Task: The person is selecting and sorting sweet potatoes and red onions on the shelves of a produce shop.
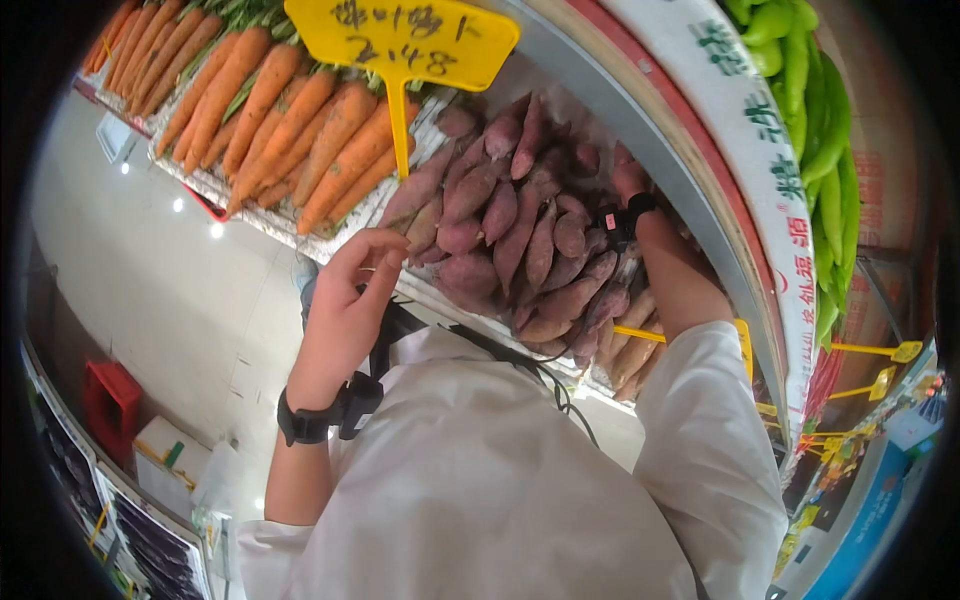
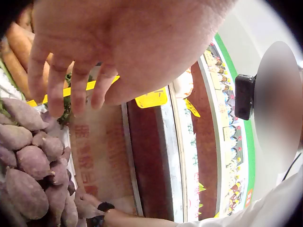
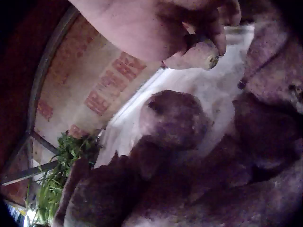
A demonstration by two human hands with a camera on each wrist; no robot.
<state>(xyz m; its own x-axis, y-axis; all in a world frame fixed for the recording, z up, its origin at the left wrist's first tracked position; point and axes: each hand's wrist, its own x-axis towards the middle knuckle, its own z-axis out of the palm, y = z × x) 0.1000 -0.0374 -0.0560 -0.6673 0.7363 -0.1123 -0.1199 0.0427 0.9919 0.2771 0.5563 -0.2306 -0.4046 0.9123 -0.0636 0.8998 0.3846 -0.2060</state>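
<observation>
Purple sweet potatoes (image 1: 485, 190) make a wide heap on the market surface before me, and both of my hands are near them. With my right hand (image 1: 630, 180) I reach to the far right part of the heap, close to a grey metal band (image 1: 610, 75). Seen from the right wrist, the fingers of this hand are curled and pinch one sweet potato (image 3: 196, 56); only its end part comes out, the rest is hidden by my hand. Below it, apart from my fingers, a rounder sweet potato (image 3: 173, 118) rests by a white sheet (image 3: 222, 90).

My left hand (image 1: 350, 310) is empty and stands in the air at the near left edge of the heap. From the left wrist I see its fingers spread, with narrow gaps between them. Around each wrist I wear a black strap, and my sleeves (image 1: 690, 400) are white.

To the left of the heap, orange carrots (image 1: 270, 120) lie side by side in rows. Between these two kinds rises a yellow price sign (image 1: 400, 45), handwritten with 2.48. Green peppers (image 1: 800, 100) are at the upper right, and a red crate (image 1: 112, 400) is on the tiled floor (image 1: 190, 270) at the left.
</observation>
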